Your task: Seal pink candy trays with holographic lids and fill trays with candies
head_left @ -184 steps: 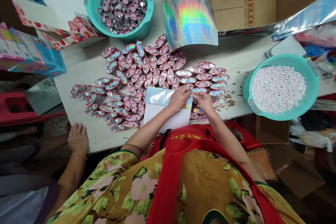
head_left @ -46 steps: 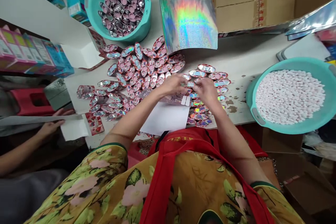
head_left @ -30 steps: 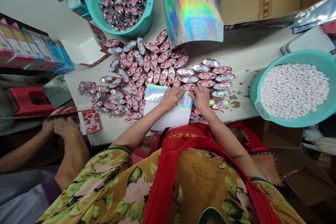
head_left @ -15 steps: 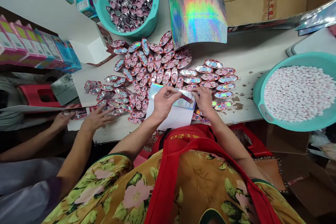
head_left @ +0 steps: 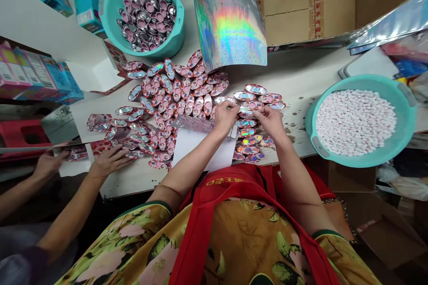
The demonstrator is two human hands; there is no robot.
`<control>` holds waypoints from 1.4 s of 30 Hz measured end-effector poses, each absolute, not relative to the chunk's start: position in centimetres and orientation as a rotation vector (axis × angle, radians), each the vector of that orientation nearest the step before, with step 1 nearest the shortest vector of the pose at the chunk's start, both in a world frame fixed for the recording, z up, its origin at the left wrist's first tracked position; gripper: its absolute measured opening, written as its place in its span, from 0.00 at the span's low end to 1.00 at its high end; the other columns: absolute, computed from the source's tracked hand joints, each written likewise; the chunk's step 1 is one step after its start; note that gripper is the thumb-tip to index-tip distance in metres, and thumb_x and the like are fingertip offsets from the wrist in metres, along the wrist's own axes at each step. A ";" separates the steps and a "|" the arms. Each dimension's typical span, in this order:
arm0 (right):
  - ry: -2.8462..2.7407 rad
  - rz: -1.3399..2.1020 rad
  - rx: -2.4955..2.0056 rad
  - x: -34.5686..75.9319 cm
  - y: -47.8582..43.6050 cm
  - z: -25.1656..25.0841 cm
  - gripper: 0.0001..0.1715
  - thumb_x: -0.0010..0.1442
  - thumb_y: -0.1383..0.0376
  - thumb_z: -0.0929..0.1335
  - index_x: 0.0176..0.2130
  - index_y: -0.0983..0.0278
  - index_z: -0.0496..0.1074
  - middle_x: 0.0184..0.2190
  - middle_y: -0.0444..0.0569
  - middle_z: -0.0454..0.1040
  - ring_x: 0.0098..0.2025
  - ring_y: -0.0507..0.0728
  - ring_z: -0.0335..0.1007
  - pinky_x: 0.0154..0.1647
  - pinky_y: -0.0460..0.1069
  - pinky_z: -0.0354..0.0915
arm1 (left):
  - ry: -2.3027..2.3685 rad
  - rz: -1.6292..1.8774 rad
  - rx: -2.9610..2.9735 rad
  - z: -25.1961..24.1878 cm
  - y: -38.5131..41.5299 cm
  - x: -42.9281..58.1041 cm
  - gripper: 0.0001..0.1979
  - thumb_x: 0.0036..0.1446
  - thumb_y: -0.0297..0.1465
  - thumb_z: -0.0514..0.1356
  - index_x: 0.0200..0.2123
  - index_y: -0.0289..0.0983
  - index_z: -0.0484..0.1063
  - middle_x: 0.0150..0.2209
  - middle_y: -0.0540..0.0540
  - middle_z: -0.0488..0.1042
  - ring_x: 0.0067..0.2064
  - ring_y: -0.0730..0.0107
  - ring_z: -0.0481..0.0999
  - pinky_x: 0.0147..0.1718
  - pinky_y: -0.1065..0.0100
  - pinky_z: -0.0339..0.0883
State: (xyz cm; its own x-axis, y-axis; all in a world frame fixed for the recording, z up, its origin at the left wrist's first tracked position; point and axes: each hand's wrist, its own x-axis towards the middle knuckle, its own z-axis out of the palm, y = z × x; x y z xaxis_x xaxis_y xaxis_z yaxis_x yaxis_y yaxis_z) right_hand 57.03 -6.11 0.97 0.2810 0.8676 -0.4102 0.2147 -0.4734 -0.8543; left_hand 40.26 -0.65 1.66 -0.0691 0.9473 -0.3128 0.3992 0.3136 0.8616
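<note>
My left hand (head_left: 227,118) is closed in a pinch above the rows of small oval packs. My right hand (head_left: 270,121) pinches just to the right of it. A thin shiny strip (head_left: 246,111) appears to span the gap between my fingertips, though its ends are hidden. Below my left forearm lies a white sheet of paper (head_left: 189,144). A shiny film sheet (head_left: 194,122) rests across its upper edge. Red-and-silver oval packs (head_left: 199,106), several with pink tops, stand crowded around both hands.
A teal basin (head_left: 180,18) of pink-lined metal caps stands at back left; another teal basin (head_left: 312,120) holds small white pieces. Holographic film (head_left: 230,31) hangs near a cardboard box (head_left: 287,26). At left, a co-worker's hands (head_left: 109,160) touch packs.
Both hands have lifted off the film sheet and moved over the packs to the right. The sheet now looks greyish rather than bright silver. The whole view has shifted slightly.
</note>
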 end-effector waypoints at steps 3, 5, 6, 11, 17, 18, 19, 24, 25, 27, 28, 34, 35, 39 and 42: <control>-1.219 1.067 -2.158 59.2 -4.0 0.7 0.10 0.57 0.59 0.72 0.28 0.63 0.75 0.25 0.45 0.76 0.29 0.56 0.69 0.35 0.50 0.64 | 1.750 0.559 1.353 0.8 0.2 42.3 0.06 0.52 0.26 0.66 0.25 0.39 0.74 0.29 0.52 0.75 0.34 0.68 0.73 0.40 0.67 0.65; -1.347 1.005 -2.315 59.7 -2.8 1.0 0.09 0.58 0.60 0.71 0.30 0.63 0.77 0.27 0.47 0.78 0.32 0.58 0.72 0.37 0.51 0.64 | 1.819 0.447 1.415 0.6 0.4 43.4 0.06 0.55 0.27 0.65 0.27 0.39 0.74 0.32 0.50 0.77 0.37 0.66 0.74 0.42 0.65 0.65; -1.392 0.988 -2.375 59.7 -2.5 1.1 0.09 0.59 0.60 0.71 0.32 0.62 0.77 0.29 0.48 0.79 0.34 0.59 0.73 0.38 0.51 0.64 | 1.856 0.393 1.450 0.5 0.4 43.8 0.06 0.57 0.28 0.65 0.27 0.40 0.74 0.34 0.49 0.77 0.40 0.64 0.74 0.43 0.64 0.65; -1.395 0.925 -2.576 59.0 -2.0 1.0 0.08 0.61 0.59 0.71 0.37 0.61 0.78 0.38 0.52 0.81 0.43 0.63 0.76 0.44 0.54 0.66 | 1.968 0.170 1.640 0.5 0.2 44.2 0.05 0.62 0.31 0.62 0.32 0.42 0.74 0.44 0.45 0.78 0.51 0.56 0.73 0.50 0.59 0.63; -1.236 0.836 -2.555 59.6 -1.7 -0.2 0.19 0.52 0.61 0.77 0.42 0.63 0.74 0.41 0.53 0.79 0.44 0.65 0.74 0.47 0.56 0.67 | 1.904 0.080 1.740 0.7 0.9 44.0 0.04 0.63 0.29 0.59 0.37 0.42 0.74 0.47 0.44 0.78 0.52 0.54 0.73 0.50 0.57 0.61; -1.224 0.845 -2.553 59.7 -1.6 -0.3 0.17 0.52 0.61 0.77 0.41 0.62 0.74 0.40 0.52 0.79 0.44 0.65 0.74 0.47 0.57 0.67 | 1.889 0.082 1.742 0.8 1.2 43.9 0.04 0.63 0.28 0.59 0.37 0.42 0.74 0.47 0.44 0.78 0.52 0.55 0.73 0.49 0.57 0.62; -1.210 0.859 -2.556 59.8 -1.6 -0.3 0.15 0.53 0.61 0.76 0.39 0.62 0.74 0.39 0.52 0.78 0.43 0.65 0.74 0.47 0.57 0.67 | 1.866 0.073 1.729 1.0 1.5 43.7 0.05 0.62 0.28 0.59 0.37 0.42 0.75 0.46 0.45 0.79 0.51 0.55 0.74 0.48 0.58 0.62; -1.290 0.774 -2.319 58.3 -3.1 0.9 0.12 0.62 0.61 0.70 0.45 0.62 0.74 0.43 0.52 0.78 0.43 0.62 0.73 0.48 0.57 0.68 | 1.471 0.067 1.826 3.2 2.8 38.1 0.07 0.63 0.34 0.60 0.38 0.39 0.78 0.41 0.46 0.80 0.44 0.60 0.76 0.46 0.61 0.65; -1.360 0.755 -2.213 57.3 -3.8 1.2 0.12 0.64 0.60 0.68 0.46 0.62 0.74 0.44 0.52 0.78 0.44 0.61 0.73 0.49 0.56 0.67 | 1.391 0.031 1.920 3.7 2.7 36.3 0.09 0.62 0.36 0.62 0.38 0.39 0.79 0.42 0.45 0.80 0.46 0.58 0.76 0.48 0.60 0.64; -1.544 0.783 -2.019 54.8 -5.2 1.6 0.13 0.68 0.58 0.67 0.47 0.62 0.75 0.45 0.54 0.77 0.46 0.62 0.72 0.51 0.56 0.67 | 1.325 -0.121 2.105 4.4 1.8 32.7 0.09 0.58 0.37 0.66 0.40 0.40 0.81 0.45 0.43 0.80 0.51 0.52 0.74 0.53 0.54 0.62; -1.647 0.823 -1.945 53.3 -5.8 1.7 0.14 0.68 0.57 0.67 0.47 0.62 0.76 0.45 0.54 0.77 0.48 0.63 0.71 0.52 0.56 0.66 | 1.321 -0.208 2.175 4.5 1.2 31.2 0.11 0.57 0.36 0.68 0.43 0.41 0.81 0.47 0.42 0.79 0.53 0.49 0.73 0.55 0.51 0.61; -1.972 0.908 -1.976 46.6 -7.7 0.3 0.13 0.65 0.60 0.72 0.47 0.63 0.77 0.48 0.59 0.75 0.52 0.68 0.65 0.52 0.59 0.63 | 1.294 -0.322 2.343 2.7 -2.9 27.9 0.25 0.61 0.34 0.66 0.61 0.42 0.73 0.54 0.37 0.74 0.58 0.45 0.67 0.54 0.50 0.62; -1.967 0.892 -2.002 46.2 -7.7 0.0 0.11 0.65 0.61 0.72 0.47 0.62 0.77 0.47 0.59 0.75 0.51 0.68 0.65 0.52 0.59 0.63 | 1.299 -0.295 2.358 2.4 -3.2 28.1 0.26 0.62 0.35 0.65 0.63 0.42 0.71 0.55 0.37 0.73 0.58 0.46 0.67 0.53 0.51 0.63; -1.956 0.851 -2.036 46.3 -7.9 -1.0 0.10 0.65 0.61 0.72 0.46 0.61 0.76 0.47 0.57 0.75 0.50 0.67 0.65 0.51 0.59 0.62 | 1.245 -0.207 2.463 1.7 -3.5 28.9 0.22 0.67 0.34 0.59 0.63 0.45 0.70 0.59 0.37 0.71 0.58 0.48 0.67 0.53 0.51 0.62; -1.972 0.846 -2.035 46.6 -8.0 -1.2 0.10 0.65 0.59 0.72 0.45 0.61 0.76 0.46 0.56 0.75 0.50 0.67 0.65 0.50 0.58 0.62 | 1.136 -0.186 2.531 1.0 -3.6 28.7 0.19 0.71 0.35 0.53 0.62 0.45 0.72 0.60 0.37 0.72 0.58 0.48 0.69 0.54 0.49 0.61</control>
State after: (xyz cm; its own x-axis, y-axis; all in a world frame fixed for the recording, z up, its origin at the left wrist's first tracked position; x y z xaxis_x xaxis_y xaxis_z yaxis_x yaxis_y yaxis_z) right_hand 46.62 -8.00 -1.15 -0.0440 0.9623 -0.2683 0.8574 -0.1015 -0.5046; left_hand 28.65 -3.61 0.98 0.6682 0.6962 -0.2624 0.7435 -0.6122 0.2691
